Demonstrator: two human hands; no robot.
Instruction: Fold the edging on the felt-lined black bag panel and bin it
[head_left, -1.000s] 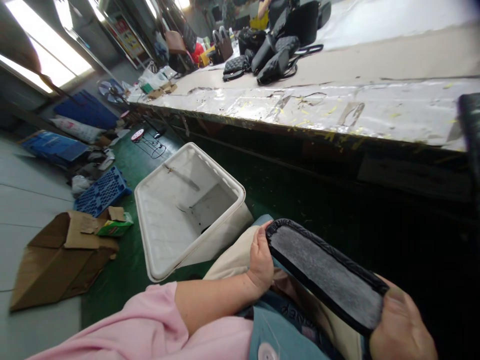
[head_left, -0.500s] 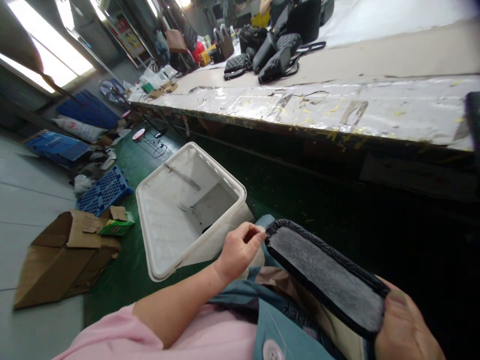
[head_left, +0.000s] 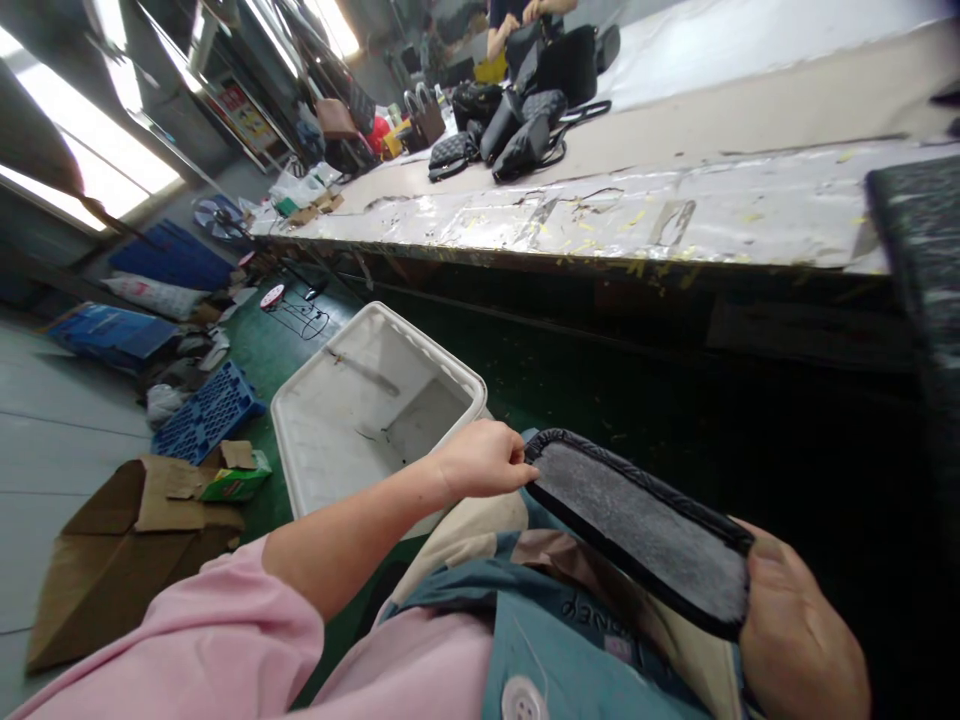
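Note:
A long grey felt panel with a black stitched border (head_left: pixel 637 525) lies across my lap. My right hand (head_left: pixel 799 645) grips its near end, thumb on top, fingers wrapped under. My left hand (head_left: pixel 484 458) is closed in a pinch at the panel's far rounded end, fingertips touching the black edge. Whatever small thing the pinch holds, I cannot make out. Below the panel are my beige trousers and a blue-green apron (head_left: pixel 555 640).
A white plastic bin (head_left: pixel 300 480) stands on the green floor just left of my knee. A long taped workbench (head_left: pixel 600 215) runs ahead, with black handbags (head_left: pixel 517 130) at its far end where another person's hands work. Flattened cardboard (head_left: pixel 112 540) and blue crates (head_left: pixel 206 410) lie at left.
My left hand left its grip under the panel's far end, rose, and now pinches at the panel's tip. The camera tilted, showing more of the bench and a dark object at right.

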